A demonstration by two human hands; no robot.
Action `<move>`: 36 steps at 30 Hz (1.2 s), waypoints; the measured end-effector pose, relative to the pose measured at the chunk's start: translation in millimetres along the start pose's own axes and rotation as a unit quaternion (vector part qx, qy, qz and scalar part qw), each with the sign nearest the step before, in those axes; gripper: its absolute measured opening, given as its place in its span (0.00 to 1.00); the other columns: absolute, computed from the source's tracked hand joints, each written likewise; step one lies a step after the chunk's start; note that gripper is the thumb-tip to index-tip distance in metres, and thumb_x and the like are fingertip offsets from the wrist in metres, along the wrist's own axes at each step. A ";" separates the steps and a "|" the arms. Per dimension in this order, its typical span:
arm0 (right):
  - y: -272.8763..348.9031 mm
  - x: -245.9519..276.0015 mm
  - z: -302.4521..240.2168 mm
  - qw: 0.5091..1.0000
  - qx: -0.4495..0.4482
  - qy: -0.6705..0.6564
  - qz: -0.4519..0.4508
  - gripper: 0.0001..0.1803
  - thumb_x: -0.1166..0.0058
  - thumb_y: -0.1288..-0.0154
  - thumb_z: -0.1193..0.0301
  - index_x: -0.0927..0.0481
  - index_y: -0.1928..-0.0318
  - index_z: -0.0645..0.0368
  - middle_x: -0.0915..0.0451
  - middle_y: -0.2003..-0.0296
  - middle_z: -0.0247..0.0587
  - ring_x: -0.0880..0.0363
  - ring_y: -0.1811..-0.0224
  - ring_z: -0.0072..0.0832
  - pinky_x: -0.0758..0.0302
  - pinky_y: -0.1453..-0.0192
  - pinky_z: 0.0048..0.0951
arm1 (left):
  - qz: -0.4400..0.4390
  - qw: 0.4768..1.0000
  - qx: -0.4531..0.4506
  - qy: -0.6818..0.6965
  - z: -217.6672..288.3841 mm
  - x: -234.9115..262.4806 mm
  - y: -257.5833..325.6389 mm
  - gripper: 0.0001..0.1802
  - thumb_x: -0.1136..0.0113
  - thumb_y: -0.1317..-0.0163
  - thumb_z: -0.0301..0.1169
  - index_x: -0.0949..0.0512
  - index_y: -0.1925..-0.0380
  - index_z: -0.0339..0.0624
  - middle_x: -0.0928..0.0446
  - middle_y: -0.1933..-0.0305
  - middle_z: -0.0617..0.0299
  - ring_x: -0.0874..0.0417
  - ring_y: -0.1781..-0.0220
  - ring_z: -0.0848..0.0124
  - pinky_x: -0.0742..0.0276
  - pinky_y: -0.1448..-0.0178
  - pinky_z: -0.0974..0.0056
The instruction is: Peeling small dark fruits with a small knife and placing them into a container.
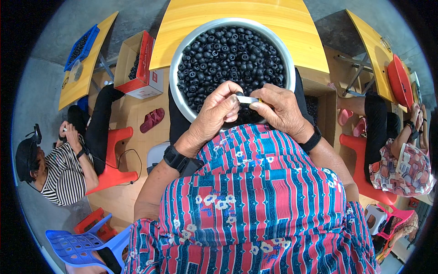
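My left hand pinches a small black piece, my right hand a flat-bladed tool; metal basin's rim either side, open room ahead over black heap; piece at left fingertips, beside blade.

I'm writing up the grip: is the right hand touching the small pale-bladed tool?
Touching. The head view shows the right hand pinching one end of the small pale-bladed tool between thumb and fingers.

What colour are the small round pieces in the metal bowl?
The pieces are black; they show best in the head view, the only one.
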State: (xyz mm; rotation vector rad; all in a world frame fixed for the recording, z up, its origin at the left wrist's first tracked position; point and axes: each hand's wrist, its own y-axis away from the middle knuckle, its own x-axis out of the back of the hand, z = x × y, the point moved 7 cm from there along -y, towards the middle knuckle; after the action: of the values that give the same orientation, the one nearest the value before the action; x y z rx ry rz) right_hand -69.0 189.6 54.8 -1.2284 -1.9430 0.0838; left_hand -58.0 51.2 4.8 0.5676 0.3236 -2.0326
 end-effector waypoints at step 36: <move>-0.7 -1.7 4.0 0.998 -0.026 -0.050 -0.020 0.10 0.40 0.39 0.67 0.19 0.63 0.62 0.24 0.75 0.43 0.24 0.72 0.36 0.28 0.66 0.32 | 0.028 0.998 -0.018 -0.044 4.6 0.0 0.4 0.13 0.50 0.28 0.40 0.31 0.56 0.41 0.41 0.74 0.74 0.42 0.75 0.85 0.43 0.70 0.76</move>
State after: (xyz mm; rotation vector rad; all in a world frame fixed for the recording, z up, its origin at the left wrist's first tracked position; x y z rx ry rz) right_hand -71.8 189.3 51.4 -1.2394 -2.0672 0.0748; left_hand -58.8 49.0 8.7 0.4589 0.2868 -1.9865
